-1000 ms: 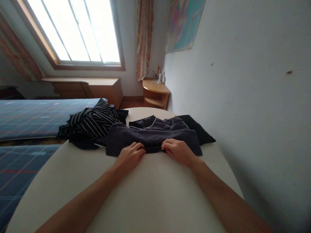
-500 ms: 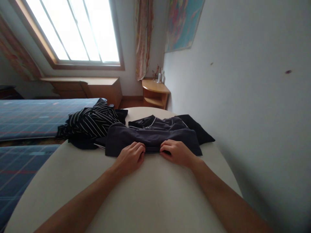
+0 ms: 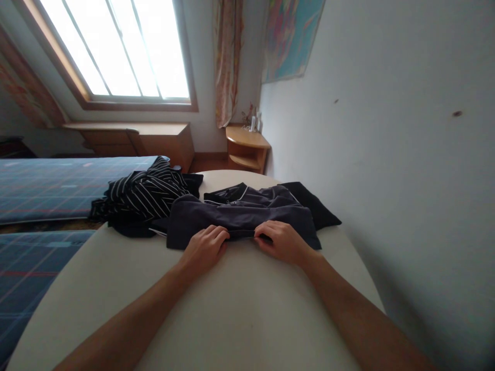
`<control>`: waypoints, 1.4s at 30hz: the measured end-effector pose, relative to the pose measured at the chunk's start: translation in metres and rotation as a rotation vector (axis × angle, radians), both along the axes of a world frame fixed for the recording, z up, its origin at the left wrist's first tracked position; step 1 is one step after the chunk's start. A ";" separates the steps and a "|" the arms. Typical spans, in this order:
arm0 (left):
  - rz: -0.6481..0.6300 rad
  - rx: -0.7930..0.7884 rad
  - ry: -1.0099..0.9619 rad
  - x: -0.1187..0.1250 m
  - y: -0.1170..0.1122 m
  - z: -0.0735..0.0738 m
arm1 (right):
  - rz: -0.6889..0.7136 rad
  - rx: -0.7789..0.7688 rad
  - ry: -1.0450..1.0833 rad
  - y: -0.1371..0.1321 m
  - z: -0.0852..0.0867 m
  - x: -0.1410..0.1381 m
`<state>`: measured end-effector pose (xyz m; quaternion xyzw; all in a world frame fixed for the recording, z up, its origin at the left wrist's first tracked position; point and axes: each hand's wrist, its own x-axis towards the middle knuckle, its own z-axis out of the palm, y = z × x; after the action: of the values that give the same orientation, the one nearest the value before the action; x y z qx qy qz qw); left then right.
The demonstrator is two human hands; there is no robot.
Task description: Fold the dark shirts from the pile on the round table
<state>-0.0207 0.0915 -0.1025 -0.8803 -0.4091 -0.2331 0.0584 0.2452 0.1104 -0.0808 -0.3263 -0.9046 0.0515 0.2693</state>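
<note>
A dark grey shirt (image 3: 240,216) with black sleeves, white piping and a buttoned collar lies partly folded on the white round table (image 3: 240,309). My left hand (image 3: 207,247) pinches the shirt's near folded edge left of its middle. My right hand (image 3: 280,241) grips the same edge a little to the right, fingers curled with the thumb underneath. Between the hands the edge is lifted slightly off the tabletop. The shirt's collar faces the far side, and one black sleeve spreads out to the right.
Black-and-white striped clothing (image 3: 149,188) lies heaped at the table's far left edge. Beds with blue plaid covers (image 3: 58,185) stand to the left. A white wall (image 3: 406,180) runs close along the right. Beyond the table stand a small corner shelf (image 3: 247,136) and a desk (image 3: 162,129).
The near edge of the shirt between my hands has risen slightly. Both hands keep nearly the same place and hold.
</note>
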 end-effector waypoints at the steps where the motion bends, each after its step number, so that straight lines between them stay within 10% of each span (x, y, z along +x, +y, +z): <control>1: 0.001 0.013 -0.019 -0.001 0.000 0.000 | -0.019 -0.001 0.006 0.000 0.000 0.000; 42: -0.043 0.266 -0.131 0.001 0.000 0.004 | 0.034 0.251 -0.010 0.006 0.000 0.007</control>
<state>-0.0199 0.0918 -0.0989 -0.8562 -0.3586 -0.3435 0.1426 0.2523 0.1168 -0.0811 -0.2751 -0.9106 -0.0589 0.3027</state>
